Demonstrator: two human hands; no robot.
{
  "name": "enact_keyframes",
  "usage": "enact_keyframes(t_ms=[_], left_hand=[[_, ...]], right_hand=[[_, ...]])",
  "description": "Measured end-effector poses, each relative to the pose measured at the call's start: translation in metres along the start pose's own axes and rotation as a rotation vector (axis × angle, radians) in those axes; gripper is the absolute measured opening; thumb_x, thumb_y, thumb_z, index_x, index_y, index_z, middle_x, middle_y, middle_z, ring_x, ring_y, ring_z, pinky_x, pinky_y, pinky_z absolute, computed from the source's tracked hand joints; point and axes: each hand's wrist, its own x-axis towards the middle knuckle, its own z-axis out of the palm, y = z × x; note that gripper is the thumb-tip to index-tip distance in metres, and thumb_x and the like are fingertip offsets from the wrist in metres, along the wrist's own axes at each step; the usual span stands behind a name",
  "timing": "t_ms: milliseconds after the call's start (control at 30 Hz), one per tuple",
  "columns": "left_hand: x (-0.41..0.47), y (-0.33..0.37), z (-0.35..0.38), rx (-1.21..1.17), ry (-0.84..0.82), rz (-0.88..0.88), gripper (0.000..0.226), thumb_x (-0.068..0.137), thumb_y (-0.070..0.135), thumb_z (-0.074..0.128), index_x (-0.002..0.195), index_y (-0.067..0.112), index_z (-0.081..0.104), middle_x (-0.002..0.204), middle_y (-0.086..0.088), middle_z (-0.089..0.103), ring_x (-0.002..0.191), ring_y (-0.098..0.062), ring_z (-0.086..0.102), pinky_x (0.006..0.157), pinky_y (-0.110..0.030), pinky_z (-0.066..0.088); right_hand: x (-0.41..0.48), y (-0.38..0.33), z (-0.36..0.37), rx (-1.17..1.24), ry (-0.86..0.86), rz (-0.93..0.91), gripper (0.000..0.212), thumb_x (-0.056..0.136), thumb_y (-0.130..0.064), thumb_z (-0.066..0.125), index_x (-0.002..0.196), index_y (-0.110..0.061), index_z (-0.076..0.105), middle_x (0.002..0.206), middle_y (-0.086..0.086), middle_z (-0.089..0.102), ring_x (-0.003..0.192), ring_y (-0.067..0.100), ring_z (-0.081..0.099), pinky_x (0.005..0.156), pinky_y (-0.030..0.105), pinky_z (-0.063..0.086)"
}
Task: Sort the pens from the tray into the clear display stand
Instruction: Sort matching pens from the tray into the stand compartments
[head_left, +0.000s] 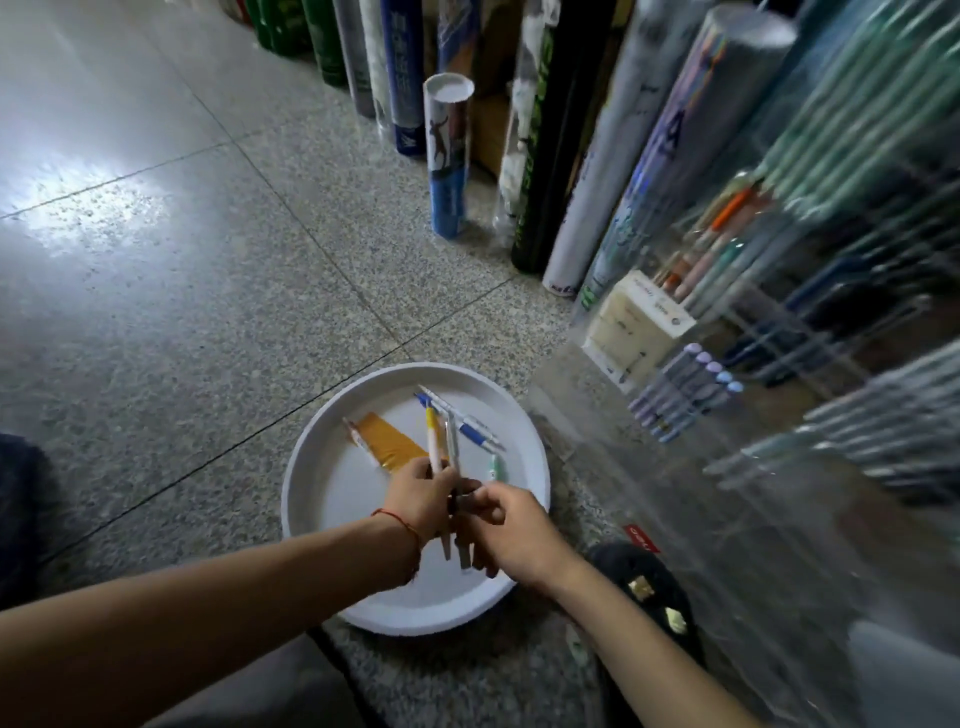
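The left hand (421, 496) grips a small bunch of pens (441, 447) around the middle, their tops fanning up over the white tray (332, 499) on the floor (208, 312). The right hand (511, 530), touching the left, seems to pinch the same bunch with thumb and forefinger.

More loose pens (470, 426) lie in the tray beside an orange packet (384, 439). The clear display stand (753, 467) is to the right, with pens already in its slots.

The pens look light, stiff and smooth, so a bunch can easily slip or splay. A firm pinch at mid-barrel on one pen at a time would probably suit best. The thin clear walls of the stand look easy to knock, which calls for a gentle feed.
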Motion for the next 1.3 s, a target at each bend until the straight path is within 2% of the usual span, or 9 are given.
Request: enact_keyframes(t_ms=[100,233,433,633,833,900,1033,1133,1300], left_hand=[[-0.036,0.035,0.024,0.118,-0.109,0.093,0.010,0.092,0.005,0.051,0.083,0.009,0.054,0.086,-0.016,0.063,0.080,-0.029,0.064,0.073,-0.040,0.056],[-0.075,0.069,0.078,0.198,-0.302,0.250,0.024,0.095,-0.001,0.043,0.076,0.012,0.049,0.057,-0.001,0.058,0.039,-0.003,0.057,0.043,-0.017,0.042],[-0.136,0.062,0.166,0.411,-0.554,0.437,0.032,0.094,-0.003,0.043,0.069,0.016,0.049,0.058,0.003,0.057,0.039,0.004,0.054,0.041,-0.011,0.038],[-0.159,0.044,0.202,0.276,-0.662,0.368,0.024,0.093,-0.002,0.045,0.078,0.014,0.054,0.071,-0.003,0.060,0.048,0.001,0.060,0.058,-0.022,0.044],[-0.148,0.039,0.198,0.191,-0.628,0.343,0.019,0.093,-0.002,0.045,0.084,0.010,0.057,0.071,-0.002,0.062,0.048,0.001,0.060,0.051,-0.016,0.045],[-0.138,0.046,0.194,0.150,-0.544,0.345,0.019,0.094,-0.002,0.044,0.085,0.011,0.056,0.073,-0.002,0.060,0.053,-0.003,0.059,0.050,-0.016,0.043],[-0.124,0.052,0.193,0.111,-0.469,0.410,0.021,0.094,0.000,0.042,0.084,0.015,0.054,0.080,-0.002,0.060,0.068,-0.010,0.056,0.059,-0.021,0.040],[-0.127,0.053,0.206,0.110,-0.501,0.448,0.014,0.094,0.002,0.043,0.095,0.011,0.054,0.081,0.001,0.060,0.070,-0.008,0.056,0.060,-0.021,0.041],[-0.126,0.048,0.223,0.161,-0.505,0.505,0.019,0.095,0.005,0.045,0.107,0.008,0.059,0.088,0.001,0.060,0.078,-0.008,0.058,0.063,-0.018,0.043]], right_hand=[[-0.041,-0.013,-0.034,0.065,0.020,-0.032,0.011,0.095,-0.011,0.051,0.085,-0.009,0.057,0.068,0.001,0.058,0.044,0.005,0.052,0.045,0.019,0.043],[-0.104,-0.030,-0.099,0.263,0.364,-0.154,0.017,0.097,-0.019,0.047,0.081,-0.015,0.050,0.068,0.002,0.053,0.039,0.004,0.047,0.039,0.014,0.038],[-0.184,-0.005,-0.158,0.358,0.693,-0.293,0.020,0.095,-0.011,0.050,0.075,-0.015,0.056,0.062,0.000,0.049,0.042,0.000,0.048,0.044,0.014,0.040],[-0.221,0.012,-0.189,0.286,0.720,-0.293,0.016,0.090,-0.001,0.056,0.100,-0.013,0.059,0.070,0.003,0.057,0.047,0.003,0.054,0.049,0.016,0.047],[-0.223,0.011,-0.196,0.108,0.746,-0.260,0.017,0.085,-0.005,0.063,0.099,-0.014,0.060,0.084,0.006,0.063,0.066,0.012,0.061,0.064,0.023,0.055],[-0.226,0.006,-0.200,0.017,0.923,-0.327,0.017,0.086,-0.011,0.063,0.101,-0.017,0.060,0.093,0.001,0.064,0.079,0.011,0.062,0.074,0.021,0.054],[-0.241,-0.004,-0.204,-0.278,1.361,-0.570,0.020,0.086,-0.010,0.064,0.105,-0.010,0.061,0.086,-0.007,0.059,0.077,-0.006,0.054,0.068,0.002,0.045],[-0.226,0.011,-0.201,-0.422,1.311,-0.542,0.018,0.083,-0.006,0.066,0.101,-0.003,0.062,0.087,0.001,0.060,0.072,-0.003,0.052,0.068,0.000,0.043],[-0.193,0.043,-0.194,-0.302,1.165,-0.305,0.014,0.084,-0.010,0.066,0.096,-0.007,0.060,0.081,-0.002,0.059,0.071,0.008,0.055,0.059,0.003,0.039]])
